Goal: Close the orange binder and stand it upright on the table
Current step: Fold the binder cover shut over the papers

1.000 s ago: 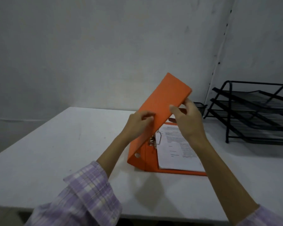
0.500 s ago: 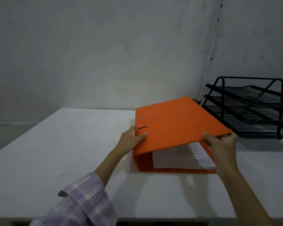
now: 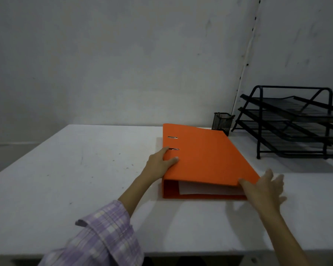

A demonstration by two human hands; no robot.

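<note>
- One view only, from the head camera, looking forward and down; the orange binder [image 3: 204, 158] lies flat on the white table [image 3: 85, 169], right of centre, its spine toward 9 o'clock and its opening edge toward 3 o'clock; the cover is down, with a wedge of white paper [image 3: 200, 189] showing at the near end.
- Left hand [image 3: 159, 163] sits at the binder's 8 o'clock corner; its thumb lies on top of the cover while the other fingers curl round the spine, so it is grasping the spine edge.
- Right hand [image 3: 265, 189] is at the 4 o'clock corner; fingers spread and released, the thumb touching the cover's near edge; the outline is blurred, so whether any finger presses the cover I cannot tell.
- Closing looks done; standing it upright is not yet done.
- Handling, as a judgement: the board covers look stiff and should not flex; the sheets inside add weight, so it is likely moderately heavy; the smooth cover may slip under a light pinch.
- Best hold, I judge: one hand round the spine, the other clamping the opening edge so the cover cannot gape as it tilts up.
- At 1 o'clock stands a black mesh pen cup [image 3: 222, 122], just beside the binder's far corner; a black tiered tray rack [image 3: 296, 121] stands at 2 o'clock, apart from the binder.
</note>
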